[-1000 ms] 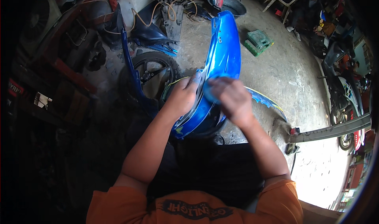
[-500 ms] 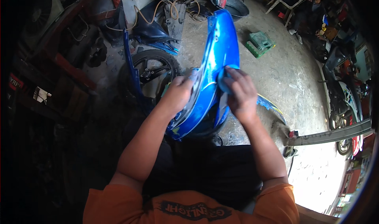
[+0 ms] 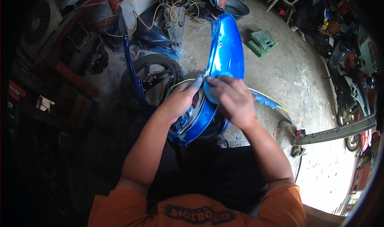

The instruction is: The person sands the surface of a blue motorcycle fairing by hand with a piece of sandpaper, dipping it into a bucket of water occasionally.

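A glossy blue motorcycle body panel (image 3: 232, 39) stands tilted in front of me, long and curved, with a white stripe near its lower part. My left hand (image 3: 182, 99) is closed on its left edge, the thumb pointing up along the rim. My right hand (image 3: 237, 101) is closed on a light-blue rounded pad (image 3: 209, 91), pressed against the panel's face close to the left thumb. Whether the pad is a sponge or a folded cloth cannot be made out. The fingers behind the left edge are mostly hidden.
A spoked wheel with a tyre (image 3: 154, 79) lies beyond my left hand. Another curved blue strip (image 3: 276, 105) is on the floor to the right. Farther off are a green case (image 3: 262, 42), a dark basin (image 3: 237, 7) and a seated person (image 3: 310, 11). A metal rail (image 3: 340, 131) juts in from the right.
My right hand and the pad have slid left across the panel, from its right side toward the left edge. The left hand keeps its hold on the rim.
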`<move>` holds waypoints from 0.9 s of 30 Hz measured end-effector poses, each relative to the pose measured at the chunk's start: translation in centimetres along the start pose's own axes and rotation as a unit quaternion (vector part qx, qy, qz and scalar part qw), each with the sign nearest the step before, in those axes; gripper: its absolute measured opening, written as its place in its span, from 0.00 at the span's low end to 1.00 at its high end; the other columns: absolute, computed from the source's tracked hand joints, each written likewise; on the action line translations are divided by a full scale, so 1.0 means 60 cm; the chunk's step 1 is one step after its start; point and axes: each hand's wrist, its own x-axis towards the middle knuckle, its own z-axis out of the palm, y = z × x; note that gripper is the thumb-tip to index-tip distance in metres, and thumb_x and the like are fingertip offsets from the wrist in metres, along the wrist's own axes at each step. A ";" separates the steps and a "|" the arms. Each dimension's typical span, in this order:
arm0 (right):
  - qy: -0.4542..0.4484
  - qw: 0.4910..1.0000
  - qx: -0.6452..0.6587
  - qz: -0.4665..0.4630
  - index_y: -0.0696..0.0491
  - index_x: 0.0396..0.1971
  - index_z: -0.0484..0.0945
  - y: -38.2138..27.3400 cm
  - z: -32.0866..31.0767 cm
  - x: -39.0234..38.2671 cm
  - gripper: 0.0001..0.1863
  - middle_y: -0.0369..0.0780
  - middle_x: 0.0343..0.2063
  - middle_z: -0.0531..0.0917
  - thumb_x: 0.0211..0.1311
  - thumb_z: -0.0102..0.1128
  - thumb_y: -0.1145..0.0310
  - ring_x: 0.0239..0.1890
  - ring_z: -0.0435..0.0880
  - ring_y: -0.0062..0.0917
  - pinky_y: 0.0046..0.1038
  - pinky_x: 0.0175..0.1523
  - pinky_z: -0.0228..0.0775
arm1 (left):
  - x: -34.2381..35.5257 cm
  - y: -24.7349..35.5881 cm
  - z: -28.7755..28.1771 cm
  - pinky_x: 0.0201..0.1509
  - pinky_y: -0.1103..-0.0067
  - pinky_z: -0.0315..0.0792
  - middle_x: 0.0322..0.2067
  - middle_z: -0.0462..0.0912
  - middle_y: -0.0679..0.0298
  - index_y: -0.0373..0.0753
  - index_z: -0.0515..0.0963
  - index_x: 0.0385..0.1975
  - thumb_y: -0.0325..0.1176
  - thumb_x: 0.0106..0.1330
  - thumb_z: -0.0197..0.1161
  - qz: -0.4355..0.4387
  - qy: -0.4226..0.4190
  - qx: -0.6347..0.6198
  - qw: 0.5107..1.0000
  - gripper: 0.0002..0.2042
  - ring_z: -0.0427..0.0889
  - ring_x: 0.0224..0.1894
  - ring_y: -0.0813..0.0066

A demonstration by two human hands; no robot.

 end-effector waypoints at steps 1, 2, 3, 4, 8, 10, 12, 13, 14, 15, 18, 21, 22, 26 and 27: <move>0.027 0.999 -0.016 0.023 0.56 0.43 0.83 0.016 -0.003 -0.005 0.19 0.44 0.57 0.88 0.46 0.70 0.77 0.55 0.88 0.41 0.41 0.58 0.81 | 0.000 0.004 0.005 0.36 0.80 0.70 0.26 0.78 0.69 0.39 0.81 0.42 0.59 0.83 0.56 -0.015 0.013 0.008 1.000 0.25 0.76 0.29 0.81; 0.050 0.997 -0.033 0.043 0.56 0.44 0.83 0.038 -0.011 -0.015 0.19 0.44 0.57 0.88 0.47 0.69 0.77 0.55 0.88 0.41 0.41 0.58 0.81 | 0.002 0.005 0.013 0.36 0.80 0.70 0.26 0.78 0.69 0.39 0.81 0.43 0.59 0.83 0.56 -0.029 0.026 0.011 0.999 0.25 0.76 0.29 0.81; 0.068 0.993 -0.047 0.081 0.56 0.45 0.83 0.052 -0.013 -0.021 0.20 0.44 0.59 0.88 0.48 0.68 0.79 0.54 0.88 0.43 0.42 0.58 0.82 | 0.004 0.004 0.018 0.35 0.80 0.70 0.25 0.77 0.70 0.40 0.82 0.42 0.59 0.83 0.56 -0.004 0.017 0.021 1.000 0.25 0.76 0.29 0.81; 0.067 0.993 -0.048 0.081 0.56 0.45 0.83 0.050 -0.008 -0.030 0.20 0.44 0.59 0.88 0.48 0.68 0.79 0.54 0.88 0.43 0.42 0.58 0.82 | 0.007 0.002 0.018 0.35 0.80 0.70 0.25 0.77 0.70 0.40 0.82 0.42 0.59 0.83 0.56 -0.004 0.015 0.020 1.000 0.25 0.76 0.29 0.81; 0.006 0.998 -0.058 0.038 0.57 0.44 0.83 -0.020 0.020 -0.012 0.16 0.45 0.60 0.87 0.53 0.66 0.76 0.54 0.87 0.41 0.39 0.57 0.84 | -0.005 0.006 0.006 0.34 0.82 0.69 0.24 0.78 0.73 0.44 0.81 0.35 0.56 0.85 0.53 0.011 0.038 0.008 0.999 0.23 0.75 0.26 0.84; 0.016 0.998 -0.023 0.061 0.56 0.43 0.84 0.002 0.009 -0.014 0.15 0.45 0.59 0.88 0.52 0.66 0.77 0.53 0.88 0.40 0.39 0.56 0.84 | 0.003 -0.002 -0.003 0.34 0.82 0.69 0.25 0.78 0.72 0.43 0.80 0.36 0.56 0.85 0.53 -0.009 0.015 0.009 1.000 0.23 0.75 0.27 0.83; 0.078 0.990 -0.059 0.106 0.56 0.42 0.84 0.045 -0.010 -0.018 0.16 0.44 0.58 0.88 0.51 0.67 0.79 0.52 0.88 0.40 0.38 0.55 0.84 | 0.004 0.005 0.014 0.35 0.82 0.70 0.26 0.79 0.70 0.42 0.80 0.37 0.56 0.85 0.53 -0.005 0.009 0.034 0.999 0.23 0.75 0.28 0.82; 0.088 0.983 -0.079 0.139 0.57 0.42 0.83 0.055 -0.014 -0.023 0.17 0.45 0.57 0.89 0.49 0.67 0.81 0.52 0.88 0.41 0.38 0.55 0.83 | 0.003 0.013 0.020 0.35 0.81 0.69 0.26 0.78 0.69 0.41 0.80 0.37 0.57 0.85 0.53 -0.012 0.010 0.068 0.998 0.24 0.75 0.29 0.81; 0.088 0.983 -0.077 0.140 0.57 0.42 0.83 0.046 -0.011 -0.021 0.17 0.45 0.57 0.89 0.49 0.67 0.81 0.52 0.88 0.41 0.38 0.55 0.83 | 0.003 0.010 0.018 0.35 0.81 0.69 0.26 0.78 0.69 0.41 0.80 0.37 0.57 0.85 0.53 -0.013 0.012 0.069 0.997 0.24 0.75 0.29 0.81; 0.077 0.988 -0.083 0.108 0.57 0.42 0.83 0.031 -0.006 -0.017 0.16 0.45 0.57 0.89 0.49 0.68 0.79 0.52 0.88 0.41 0.39 0.55 0.83 | 0.008 0.003 0.014 0.35 0.81 0.69 0.26 0.78 0.69 0.41 0.80 0.37 0.58 0.85 0.53 -0.011 0.007 0.055 0.998 0.25 0.75 0.28 0.81; 0.027 0.997 -0.075 0.013 0.56 0.42 0.83 -0.009 0.015 -0.003 0.15 0.45 0.58 0.88 0.52 0.68 0.73 0.54 0.88 0.40 0.39 0.56 0.82 | 0.012 -0.011 -0.004 0.34 0.80 0.69 0.25 0.77 0.69 0.40 0.79 0.38 0.59 0.84 0.54 0.004 -0.023 0.026 0.999 0.25 0.74 0.28 0.81; 0.077 0.993 -0.071 0.062 0.56 0.44 0.83 0.041 -0.011 -0.007 0.17 0.44 0.54 0.89 0.50 0.68 0.77 0.53 0.88 0.41 0.40 0.55 0.82 | -0.005 0.016 0.022 0.35 0.80 0.69 0.24 0.75 0.73 0.43 0.79 0.32 0.58 0.86 0.50 -0.015 0.035 0.034 0.999 0.27 0.73 0.28 0.83; 0.091 0.984 -0.107 0.108 0.56 0.44 0.84 0.063 -0.014 -0.025 0.18 0.45 0.53 0.90 0.49 0.69 0.79 0.53 0.88 0.42 0.40 0.56 0.82 | -0.001 0.015 0.024 0.35 0.80 0.69 0.24 0.75 0.73 0.43 0.79 0.32 0.58 0.86 0.50 -0.015 0.032 0.035 0.999 0.27 0.73 0.28 0.83; 0.063 0.994 -0.070 0.048 0.55 0.42 0.84 0.020 -0.001 -0.021 0.16 0.44 0.56 0.89 0.50 0.70 0.75 0.55 0.88 0.41 0.39 0.58 0.83 | 0.005 0.003 0.018 0.36 0.79 0.67 0.25 0.74 0.73 0.40 0.81 0.35 0.58 0.86 0.50 -0.005 0.002 0.049 0.999 0.27 0.71 0.28 0.83; 0.027 0.998 -0.061 0.003 0.54 0.41 0.84 -0.001 0.007 -0.014 0.15 0.43 0.57 0.88 0.51 0.70 0.72 0.56 0.88 0.39 0.38 0.59 0.82 | 0.003 0.001 0.020 0.36 0.80 0.68 0.26 0.76 0.72 0.40 0.81 0.40 0.58 0.86 0.51 0.002 0.015 0.026 1.000 0.26 0.72 0.29 0.83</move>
